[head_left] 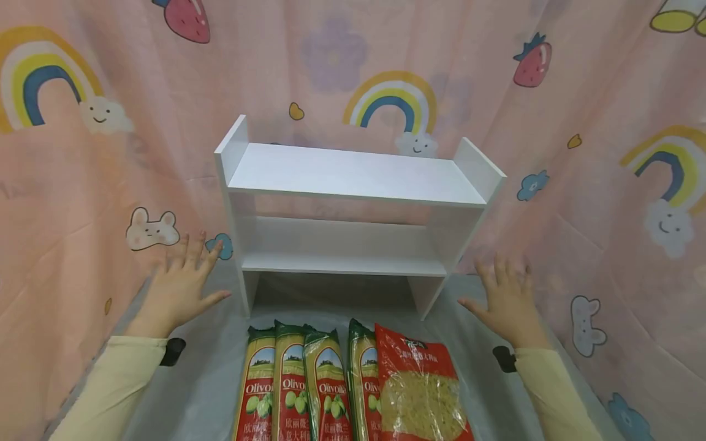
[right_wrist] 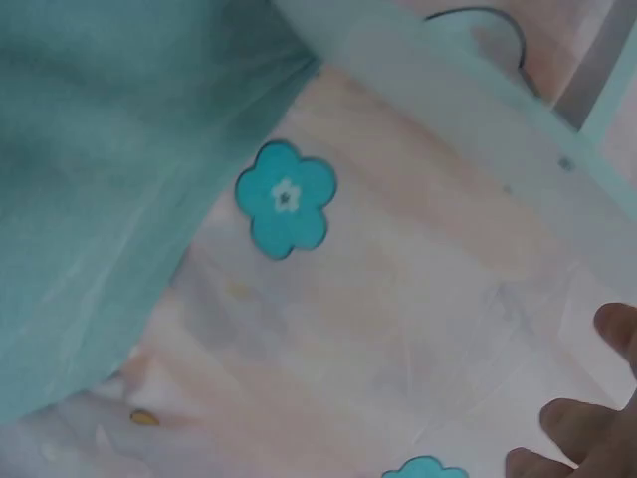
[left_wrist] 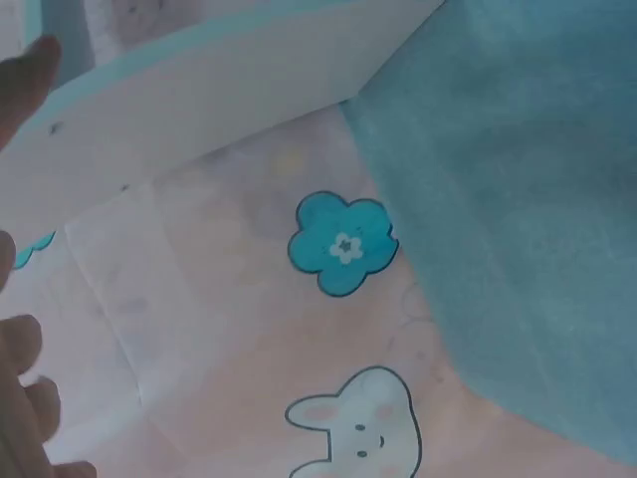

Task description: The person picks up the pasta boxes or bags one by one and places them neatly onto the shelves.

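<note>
A white two-tier shelf [head_left: 342, 245] stands at the centre in the head view, its boards bare. My left hand [head_left: 179, 285] is held out to the left of it, fingers spread and holding nothing. On the other side my right hand [head_left: 507, 300] mirrors it, fingers spread, also holding nothing. In front of the shelf lie several green, red and yellow pasta packets [head_left: 328, 386] marked Olivoila, side by side. To their right a red clear-fronted bag of pasta [head_left: 421, 398] overlaps one packet. Each wrist view catches fingertips [left_wrist: 22, 344] at its outer edge near a shelf side panel [left_wrist: 229, 95].
A pink curtain [head_left: 331, 61] printed with rainbows, strawberries and clouds hangs behind and along both sides. Grey cloth [head_left: 204, 367] covers the surface under the shelf and packets. A black wrist strap [head_left: 173, 352] shows at the left sleeve, another band [head_left: 504, 359] at the right.
</note>
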A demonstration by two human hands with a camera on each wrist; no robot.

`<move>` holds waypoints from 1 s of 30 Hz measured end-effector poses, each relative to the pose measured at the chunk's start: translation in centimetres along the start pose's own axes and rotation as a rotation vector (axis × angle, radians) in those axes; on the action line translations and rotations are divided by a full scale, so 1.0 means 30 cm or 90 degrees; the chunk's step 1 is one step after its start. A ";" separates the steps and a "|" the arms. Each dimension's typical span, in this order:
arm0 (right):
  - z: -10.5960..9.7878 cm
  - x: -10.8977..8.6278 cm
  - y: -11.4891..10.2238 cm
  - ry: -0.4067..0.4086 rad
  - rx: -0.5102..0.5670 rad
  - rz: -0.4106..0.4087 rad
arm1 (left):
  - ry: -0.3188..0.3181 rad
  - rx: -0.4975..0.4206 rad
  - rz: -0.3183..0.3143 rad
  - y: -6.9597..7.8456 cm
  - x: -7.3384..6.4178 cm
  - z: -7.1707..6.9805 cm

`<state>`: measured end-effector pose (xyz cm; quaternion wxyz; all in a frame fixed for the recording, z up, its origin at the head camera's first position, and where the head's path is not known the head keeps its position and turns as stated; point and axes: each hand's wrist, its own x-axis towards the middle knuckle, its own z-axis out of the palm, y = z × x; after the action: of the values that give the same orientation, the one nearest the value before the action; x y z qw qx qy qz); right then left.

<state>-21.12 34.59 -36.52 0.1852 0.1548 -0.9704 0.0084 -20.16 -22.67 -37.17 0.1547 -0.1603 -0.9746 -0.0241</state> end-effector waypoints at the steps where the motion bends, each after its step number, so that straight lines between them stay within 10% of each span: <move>1: 0.000 -0.005 -0.008 0.003 0.006 0.002 | 0.006 0.004 0.008 0.006 0.003 0.005; 8: 0.002 -0.078 -0.071 0.038 0.053 0.002 | 0.060 -0.010 0.030 0.037 0.037 0.039; 15: 0.032 -0.174 -0.182 -0.019 0.195 0.089 | 0.249 -0.208 -0.036 0.099 0.074 0.067; 23: 0.131 -0.256 -0.352 0.056 0.225 0.072 | 0.394 -0.386 -0.129 0.164 0.126 0.110; 30: 0.129 -0.272 -0.458 0.051 0.255 0.051 | 0.475 -0.351 -0.133 0.189 0.156 0.131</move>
<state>-11.12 23.66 -43.65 0.1888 0.1495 -0.9465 0.2149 -23.70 -15.49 -39.48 0.4427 -0.0769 -0.8206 -0.3530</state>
